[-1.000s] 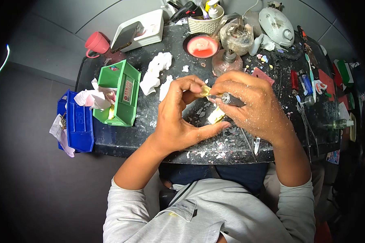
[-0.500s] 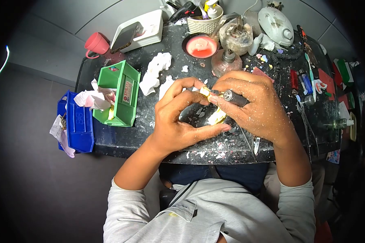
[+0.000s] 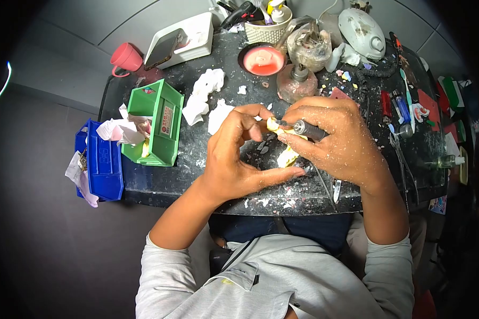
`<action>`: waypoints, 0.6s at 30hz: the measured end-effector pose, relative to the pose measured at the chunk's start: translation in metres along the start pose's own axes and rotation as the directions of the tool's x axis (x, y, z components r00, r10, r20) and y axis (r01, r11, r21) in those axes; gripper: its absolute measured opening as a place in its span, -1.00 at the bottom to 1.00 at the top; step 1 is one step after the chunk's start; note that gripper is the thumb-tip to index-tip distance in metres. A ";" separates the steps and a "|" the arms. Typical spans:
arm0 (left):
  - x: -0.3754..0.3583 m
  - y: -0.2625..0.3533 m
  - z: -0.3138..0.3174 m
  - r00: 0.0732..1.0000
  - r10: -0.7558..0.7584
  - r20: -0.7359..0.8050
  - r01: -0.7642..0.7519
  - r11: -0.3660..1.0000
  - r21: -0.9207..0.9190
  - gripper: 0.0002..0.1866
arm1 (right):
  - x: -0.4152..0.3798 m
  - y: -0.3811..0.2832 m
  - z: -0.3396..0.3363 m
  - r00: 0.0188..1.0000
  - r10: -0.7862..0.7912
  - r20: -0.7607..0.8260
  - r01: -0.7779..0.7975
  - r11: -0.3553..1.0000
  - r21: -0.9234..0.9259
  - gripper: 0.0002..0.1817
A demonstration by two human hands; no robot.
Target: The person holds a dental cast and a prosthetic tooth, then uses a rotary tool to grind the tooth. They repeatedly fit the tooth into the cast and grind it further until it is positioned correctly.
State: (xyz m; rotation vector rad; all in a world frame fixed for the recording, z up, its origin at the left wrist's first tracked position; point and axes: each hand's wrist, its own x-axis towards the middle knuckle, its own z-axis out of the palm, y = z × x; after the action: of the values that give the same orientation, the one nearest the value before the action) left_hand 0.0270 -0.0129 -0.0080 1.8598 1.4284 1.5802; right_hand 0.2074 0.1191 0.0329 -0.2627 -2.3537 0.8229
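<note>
My right hand (image 3: 338, 138) is closed round a dark, metal-tipped rotary handpiece (image 3: 310, 129), whose bit points left. At the bit's tip is a small pale yellow piece (image 3: 274, 125), touched by the index fingertip of my left hand (image 3: 231, 154). The other fingers of my left hand are curled and its thumb stretches right under the work. Below the handpiece a second yellow-and-white lump (image 3: 288, 157) shows between my hands, partly hidden by my right fingers. White dust covers my right hand.
Left are a green bin (image 3: 167, 125), a blue bin (image 3: 105, 159) and crumpled tissue (image 3: 208, 82). Behind stand a white tray (image 3: 199, 37), a red-and-pink bowl (image 3: 262, 59) and a glass burner (image 3: 297, 85). Tweezers (image 3: 402, 159) and a toothbrush (image 3: 407, 93) lie right.
The fingers of my left hand have bent and drawn back a little, showing more of the yellow piece. My right hand has shifted very slightly.
</note>
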 end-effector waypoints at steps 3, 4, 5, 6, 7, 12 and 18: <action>0.003 0.000 -0.002 0.999 0.020 0.048 -0.021 1.000 0.018 -0.16 | -0.002 0.002 0.005 0.999 0.003 -0.033 -0.002 0.999 0.035 -0.81; 0.003 0.001 -0.002 0.999 0.014 0.043 -0.015 1.000 0.026 -0.16 | -0.002 0.003 0.007 0.999 0.002 -0.040 -0.001 0.999 0.032 -0.81; 0.003 0.001 -0.002 0.999 0.007 0.039 -0.009 0.999 0.033 -0.16 | -0.002 0.004 0.007 0.999 0.001 -0.047 0.000 1.000 0.029 -0.82; 0.003 0.002 -0.002 0.999 0.007 0.039 -0.009 0.999 0.033 -0.16 | -0.002 0.004 0.008 0.999 0.002 -0.048 -0.001 1.000 0.029 -0.82; 0.003 0.004 -0.002 0.999 0.003 0.040 -0.005 0.999 0.048 -0.15 | -0.002 0.004 0.008 0.999 0.003 -0.044 -0.001 0.999 0.033 -0.82; -0.001 -0.001 -0.001 0.999 0.042 0.020 -0.043 0.997 0.057 -0.13 | 0.000 0.003 0.008 0.996 -0.032 -0.084 0.033 0.999 0.007 -0.81; 0.001 -0.001 -0.002 0.988 0.157 -0.002 -0.156 0.985 0.076 -0.11 | 0.003 0.000 0.006 0.993 -0.045 -0.113 0.049 0.998 0.035 -0.83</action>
State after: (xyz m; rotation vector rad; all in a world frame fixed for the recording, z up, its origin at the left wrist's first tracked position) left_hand 0.0244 -0.0126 -0.0078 2.0568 1.3934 1.6273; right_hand 0.2013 0.1167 0.0306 -0.2312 -2.2297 0.8079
